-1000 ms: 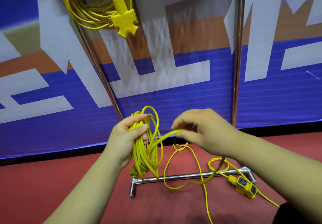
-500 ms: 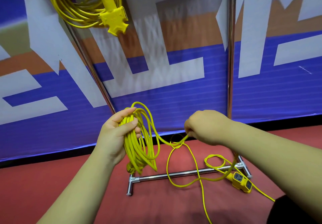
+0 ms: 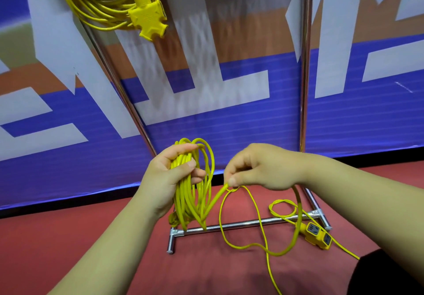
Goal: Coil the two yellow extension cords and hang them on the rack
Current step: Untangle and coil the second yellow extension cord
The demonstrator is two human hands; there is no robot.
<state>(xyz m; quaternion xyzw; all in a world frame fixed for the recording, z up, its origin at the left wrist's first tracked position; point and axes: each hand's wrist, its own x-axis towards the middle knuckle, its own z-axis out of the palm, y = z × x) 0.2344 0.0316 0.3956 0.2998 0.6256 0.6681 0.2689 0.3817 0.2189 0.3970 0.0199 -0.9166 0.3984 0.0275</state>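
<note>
Two bare forearms reach forward from the bottom edge. The left hand (image 3: pixel 165 180) has its fingers and thumb curled round a bundle of long loops of thin yellow extension cord (image 3: pixel 185 203), gripping it near the top, so the loops hang down in front of the red floor (image 3: pixel 91 237). Just beside it, the right hand (image 3: pixel 263 168) is curled, thumb and forefinger pinching the same cord where it leaves the bundle. From that pinch the loose rest of the cord (image 3: pixel 283 252) drops in slack curves onto the floor and runs to a yellow rectangular socket block (image 3: pixel 317 235) lying at the right foot of a chrome tube rack (image 3: pixel 241 224). The rack's low crossbar lies just behind the hanging loops; its two shiny posts rise in front of a blue, orange and white lettered banner (image 3: pixel 229 122). High on the left post hangs the second yellow extension cord, coiled (image 3: pixel 96 8), with its yellow three-way socket head (image 3: pixel 148 17) dangling below the loops.
</note>
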